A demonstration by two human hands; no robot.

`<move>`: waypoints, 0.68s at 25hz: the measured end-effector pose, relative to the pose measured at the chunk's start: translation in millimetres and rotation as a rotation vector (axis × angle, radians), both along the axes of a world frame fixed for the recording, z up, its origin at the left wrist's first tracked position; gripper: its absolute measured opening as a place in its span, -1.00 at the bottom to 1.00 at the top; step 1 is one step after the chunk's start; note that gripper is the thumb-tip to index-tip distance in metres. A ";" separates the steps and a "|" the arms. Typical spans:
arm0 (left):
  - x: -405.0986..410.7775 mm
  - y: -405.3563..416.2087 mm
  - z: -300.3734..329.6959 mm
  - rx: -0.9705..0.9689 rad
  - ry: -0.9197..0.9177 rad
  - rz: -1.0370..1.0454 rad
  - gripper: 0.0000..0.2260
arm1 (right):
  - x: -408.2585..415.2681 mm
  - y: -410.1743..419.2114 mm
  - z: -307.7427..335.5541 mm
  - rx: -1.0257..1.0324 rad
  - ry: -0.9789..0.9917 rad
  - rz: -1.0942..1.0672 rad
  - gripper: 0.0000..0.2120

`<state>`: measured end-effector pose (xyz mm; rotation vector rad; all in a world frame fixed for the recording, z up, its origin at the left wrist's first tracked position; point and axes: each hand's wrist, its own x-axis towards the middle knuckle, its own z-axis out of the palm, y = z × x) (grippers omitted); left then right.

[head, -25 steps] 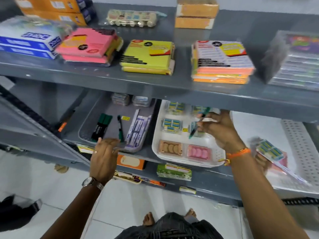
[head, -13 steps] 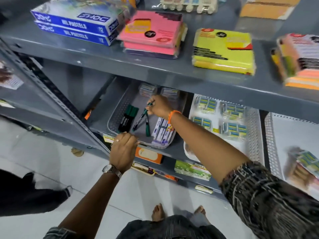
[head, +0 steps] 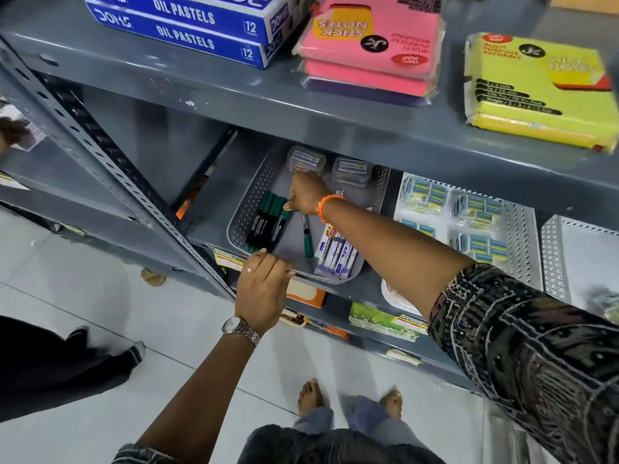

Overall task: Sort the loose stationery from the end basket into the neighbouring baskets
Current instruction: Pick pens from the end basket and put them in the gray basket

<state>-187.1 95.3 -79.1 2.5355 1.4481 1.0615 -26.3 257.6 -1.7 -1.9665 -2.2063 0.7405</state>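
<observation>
A grey basket (head: 249, 182) sits on the lower shelf, holding a row of green-capped black markers (head: 264, 222), one loose green marker (head: 306, 237) and white pen packs (head: 335, 256). My right hand (head: 306, 194) reaches into this basket, fingertips pinched on the cap end of a marker lying against the row. My left hand (head: 264, 286) grips the basket's front rim. To the right stands a white basket (head: 522, 249) with small blue-and-yellow packets (head: 479, 212). A further white basket (head: 556, 259) lies at the far right.
The upper shelf carries blue oil pastel boxes (head: 187, 25), pink sticky notes (head: 371, 45) and yellow sticky notes (head: 536, 88). A slotted grey upright (head: 110, 155) runs diagonally on the left. Two small clear boxes (head: 351, 169) sit at the grey basket's back. My bare feet stand on white tiles.
My right hand carried a green marker from the white basket leftwards into the grey basket and lowered it beside the marker row. My left hand stayed on the grey basket's front rim.
</observation>
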 end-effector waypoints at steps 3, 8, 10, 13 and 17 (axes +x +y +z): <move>-0.8 -1.3 -1.5 -0.009 -0.006 -0.003 -0.74 | 3.7 -3.1 0.9 -0.005 0.002 0.015 -0.60; 2.7 -3.8 -4.3 -0.045 -0.006 0.018 -0.77 | 35.8 -14.4 19.4 0.048 0.093 -0.002 -0.73; 6.4 -7.3 -1.1 -0.047 -0.005 0.042 -0.74 | 58.5 -27.5 29.8 0.074 0.177 -0.052 -0.73; 19.2 -16.6 5.8 -0.048 0.043 0.077 -0.64 | 100.8 -61.7 42.7 0.110 0.272 -0.168 -0.72; 56.9 -32.9 13.7 -0.018 0.126 0.000 -0.60 | 173.9 -128.5 52.3 0.236 0.419 -0.330 -0.78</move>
